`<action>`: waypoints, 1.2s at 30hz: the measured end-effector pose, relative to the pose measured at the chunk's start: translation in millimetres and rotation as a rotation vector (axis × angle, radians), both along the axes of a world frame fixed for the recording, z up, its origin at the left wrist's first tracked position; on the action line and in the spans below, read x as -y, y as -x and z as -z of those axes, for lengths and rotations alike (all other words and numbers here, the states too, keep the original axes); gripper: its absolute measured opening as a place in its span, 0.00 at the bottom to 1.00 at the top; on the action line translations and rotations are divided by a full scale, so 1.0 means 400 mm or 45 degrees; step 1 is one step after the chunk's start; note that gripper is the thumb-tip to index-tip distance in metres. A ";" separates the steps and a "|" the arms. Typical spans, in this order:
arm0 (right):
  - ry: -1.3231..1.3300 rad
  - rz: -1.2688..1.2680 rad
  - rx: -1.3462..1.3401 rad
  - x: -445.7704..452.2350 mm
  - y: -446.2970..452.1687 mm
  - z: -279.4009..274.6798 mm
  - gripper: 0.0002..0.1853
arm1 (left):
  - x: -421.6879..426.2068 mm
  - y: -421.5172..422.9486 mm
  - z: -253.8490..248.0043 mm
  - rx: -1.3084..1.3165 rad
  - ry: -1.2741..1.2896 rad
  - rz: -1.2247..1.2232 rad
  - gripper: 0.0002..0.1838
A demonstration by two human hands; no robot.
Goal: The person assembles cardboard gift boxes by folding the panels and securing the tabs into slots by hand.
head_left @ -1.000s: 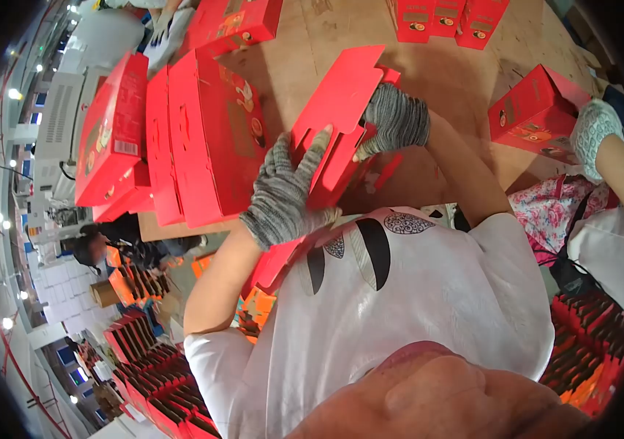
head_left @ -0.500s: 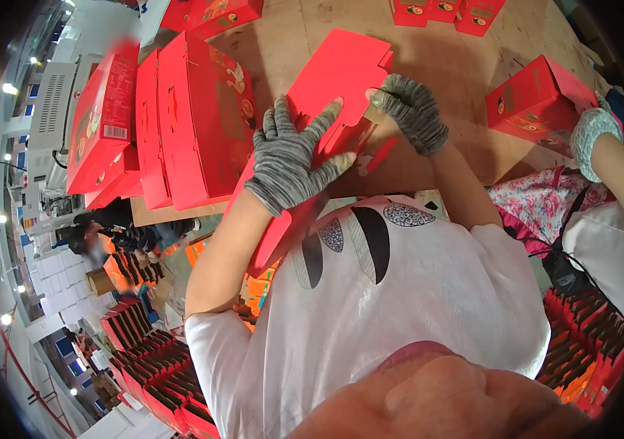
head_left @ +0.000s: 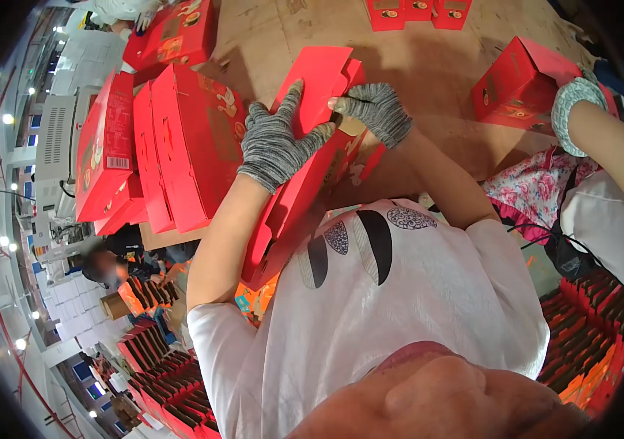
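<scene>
A red cardboard box (head_left: 299, 189) stands at a slant on the wooden table, close against the white shirt, its flaps partly folded at the top. My left hand (head_left: 277, 143), in a grey knit glove, lies on the box's upper side with its fingers spread. My right hand (head_left: 375, 113), gloved the same way, pinches the edge of a flap between thumb and fingertips at the box's right side. Under that hand a pale tan patch of the box shows. Its lower end is beside my left forearm.
Upright red boxes (head_left: 193, 146) stand on the table (head_left: 268, 29) at left. Small red boxes (head_left: 418, 13) are at the far edge. At right, a co-worker's gloved hand (head_left: 573, 110) touches another red box (head_left: 509, 86). Stacked red cartons (head_left: 173, 388) lie below left.
The top panel, raised earlier, now lies lower and narrower over the box. My right hand has come out from behind the panel to its edge. My left hand has shifted up along the box.
</scene>
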State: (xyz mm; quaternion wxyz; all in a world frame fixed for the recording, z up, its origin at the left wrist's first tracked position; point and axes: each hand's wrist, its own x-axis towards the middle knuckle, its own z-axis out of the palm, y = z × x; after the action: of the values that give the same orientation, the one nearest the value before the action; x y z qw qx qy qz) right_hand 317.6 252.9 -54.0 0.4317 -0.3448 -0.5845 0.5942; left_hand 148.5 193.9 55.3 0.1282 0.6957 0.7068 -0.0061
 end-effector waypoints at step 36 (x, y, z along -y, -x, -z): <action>-0.495 0.241 0.208 -0.034 -0.030 -0.037 0.10 | 0.032 -0.053 0.065 -0.374 -0.103 0.032 0.37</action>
State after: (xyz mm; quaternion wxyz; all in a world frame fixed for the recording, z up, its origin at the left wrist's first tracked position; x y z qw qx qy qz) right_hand 329.4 266.6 -39.2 0.4950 -0.3557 -0.6860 0.3973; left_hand 169.6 181.1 29.2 -0.0048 0.7006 0.7090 -0.0811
